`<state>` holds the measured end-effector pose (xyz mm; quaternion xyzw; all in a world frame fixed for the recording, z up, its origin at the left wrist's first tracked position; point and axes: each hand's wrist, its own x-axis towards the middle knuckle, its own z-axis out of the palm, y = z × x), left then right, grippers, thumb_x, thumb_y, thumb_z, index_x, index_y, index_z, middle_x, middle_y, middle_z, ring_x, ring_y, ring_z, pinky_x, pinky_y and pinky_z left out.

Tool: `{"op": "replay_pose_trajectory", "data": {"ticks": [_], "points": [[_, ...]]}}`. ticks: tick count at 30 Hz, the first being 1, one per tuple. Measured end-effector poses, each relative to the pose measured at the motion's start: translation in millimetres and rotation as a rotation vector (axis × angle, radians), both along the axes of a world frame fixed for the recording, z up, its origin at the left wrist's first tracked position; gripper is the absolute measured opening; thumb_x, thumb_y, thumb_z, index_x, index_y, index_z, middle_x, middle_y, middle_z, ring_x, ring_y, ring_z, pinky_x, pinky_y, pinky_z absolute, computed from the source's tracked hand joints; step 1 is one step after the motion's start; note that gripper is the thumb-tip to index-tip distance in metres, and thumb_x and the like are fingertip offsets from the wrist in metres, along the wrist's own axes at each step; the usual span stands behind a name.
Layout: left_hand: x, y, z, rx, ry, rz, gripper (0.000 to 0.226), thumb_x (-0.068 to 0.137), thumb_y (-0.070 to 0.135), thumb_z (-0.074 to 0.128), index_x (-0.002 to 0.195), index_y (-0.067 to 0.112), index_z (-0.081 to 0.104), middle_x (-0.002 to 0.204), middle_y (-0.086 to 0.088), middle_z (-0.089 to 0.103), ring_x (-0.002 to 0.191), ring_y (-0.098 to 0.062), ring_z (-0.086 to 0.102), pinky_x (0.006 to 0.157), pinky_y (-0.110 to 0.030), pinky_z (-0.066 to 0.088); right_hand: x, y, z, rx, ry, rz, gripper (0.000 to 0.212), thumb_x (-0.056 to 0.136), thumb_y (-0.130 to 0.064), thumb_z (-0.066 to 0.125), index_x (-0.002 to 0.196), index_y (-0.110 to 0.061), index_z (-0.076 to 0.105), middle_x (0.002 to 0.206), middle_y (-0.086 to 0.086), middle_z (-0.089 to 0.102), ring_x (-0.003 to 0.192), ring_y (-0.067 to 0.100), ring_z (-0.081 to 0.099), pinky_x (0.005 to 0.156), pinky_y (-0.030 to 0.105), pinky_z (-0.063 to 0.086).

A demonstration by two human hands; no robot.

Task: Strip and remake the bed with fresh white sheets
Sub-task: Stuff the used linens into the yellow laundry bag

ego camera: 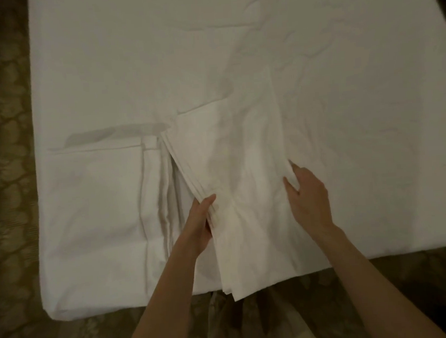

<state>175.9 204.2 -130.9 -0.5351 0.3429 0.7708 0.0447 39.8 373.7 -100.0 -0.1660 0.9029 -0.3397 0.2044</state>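
Judging the bed (339, 44) stripped but unmade, we pinch the folded sheet (243, 180) at the near mattress edge, left hand (197, 222) and right hand (308, 195) gripping its sides, unfolding ahead.

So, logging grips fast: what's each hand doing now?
Left hand: grips the folded sheet's layered left edge.
Right hand: grips its right edge.

You have no text, label, brand or number to read anywhere on the white sheets or carpet.
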Motion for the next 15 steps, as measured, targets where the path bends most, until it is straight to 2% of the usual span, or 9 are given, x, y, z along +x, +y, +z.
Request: {"op": "replay_pose_trajectory", "data": {"ticks": [2, 4, 6, 7, 9, 11, 13, 15], "points": [[-1, 0, 4, 0.064, 0.01, 0.037, 0.043, 0.095, 0.03, 0.053, 0.137, 0.023, 0.047, 0.129, -0.006, 0.062, 0.114, -0.026, 0.062, 0.082, -0.039, 0.055, 18, -8, 0, -0.011, -0.008, 0.079, 0.047, 0.1, -0.025, 0.046, 0.146, -0.027, 0.035, 0.1, 0.004, 0.058, 0.085, 0.016, 0.054, 0.072, 0.016, 0.036], [-2, 2, 9, 0.101, 0.028, 0.013, 0.045, 0.096, 0.04, 0.047, 0.136, 0.021, 0.05, 0.128, -0.006, 0.063, 0.115, -0.024, 0.061, 0.086, -0.039, 0.053, 37, -20, 0, 0.006, -0.028, 0.183, 0.051, 0.101, -0.028, 0.044, 0.146, -0.036, 0.023, 0.092, -0.001, 0.054, 0.076, 0.013, 0.052, 0.066, 0.016, 0.037], [-6, 6, 16, 0.099, 0.079, -0.059, 0.051, 0.097, 0.051, 0.04, 0.135, 0.02, 0.053, 0.126, -0.006, 0.065, 0.117, -0.023, 0.061, 0.099, -0.043, 0.047, 54, -31, -4, 0.002, -0.094, 0.287, 0.054, 0.101, -0.028, 0.044, 0.144, -0.043, 0.015, 0.094, -0.002, 0.055, 0.078, 0.013, 0.056, 0.07, 0.021, 0.045], [-9, 9, 20, 0.086, 0.098, -0.098, 0.056, 0.095, 0.057, 0.04, 0.133, 0.019, 0.054, 0.124, -0.008, 0.065, 0.117, -0.024, 0.061, 0.101, -0.044, 0.046, 61, -35, -5, 0.001, -0.136, 0.324, 0.056, 0.101, -0.028, 0.045, 0.144, -0.045, 0.014, 0.099, -0.001, 0.057, 0.083, 0.013, 0.058, 0.075, 0.024, 0.049], [-14, 15, 26, 0.011, 0.128, -0.14, 0.061, 0.087, 0.062, 0.052, 0.129, 0.017, 0.055, 0.117, -0.013, 0.067, 0.11, -0.028, 0.064, 0.094, -0.044, 0.051, 68, -40, -8, 0.016, -0.183, 0.352, 0.055, 0.1, -0.03, 0.045, 0.148, -0.043, 0.021, 0.107, -0.001, 0.058, 0.091, 0.013, 0.06, 0.084, 0.029, 0.052], [-17, 20, 28, -0.136, 0.104, -0.141, 0.047, 0.086, 0.05, 0.062, 0.12, 0.018, 0.057, 0.108, -0.013, 0.07, 0.103, -0.028, 0.067, 0.088, -0.041, 0.054, 68, -42, -6, 0.017, -0.23, 0.364, 0.051, 0.1, -0.033, 0.045, 0.148, -0.037, 0.028, 0.11, -0.002, 0.059, 0.093, 0.012, 0.06, 0.087, 0.03, 0.052], [-18, 23, 29, -0.264, 0.024, -0.064, 0.025, 0.093, 0.029, 0.06, 0.114, 0.016, 0.06, 0.106, -0.008, 0.07, 0.1, -0.023, 0.068, 0.085, -0.031, 0.055, 69, -41, -3, -0.007, -0.299, 0.394, 0.053, 0.098, -0.038, 0.048, 0.148, -0.034, 0.031, 0.111, -0.005, 0.058, 0.094, 0.01, 0.059, 0.089, 0.027, 0.05], [-17, 26, 30, -0.328, -0.014, -0.052, 0.024, 0.096, 0.019, 0.054, 0.118, 0.012, 0.061, 0.108, -0.005, 0.07, 0.1, -0.018, 0.067, 0.085, -0.028, 0.055, 68, -37, 2, -0.074, -0.355, 0.313, 0.049, 0.095, -0.039, 0.053, 0.142, -0.032, 0.042, 0.102, -0.007, 0.058, 0.087, 0.008, 0.057, 0.086, 0.025, 0.049]]}}
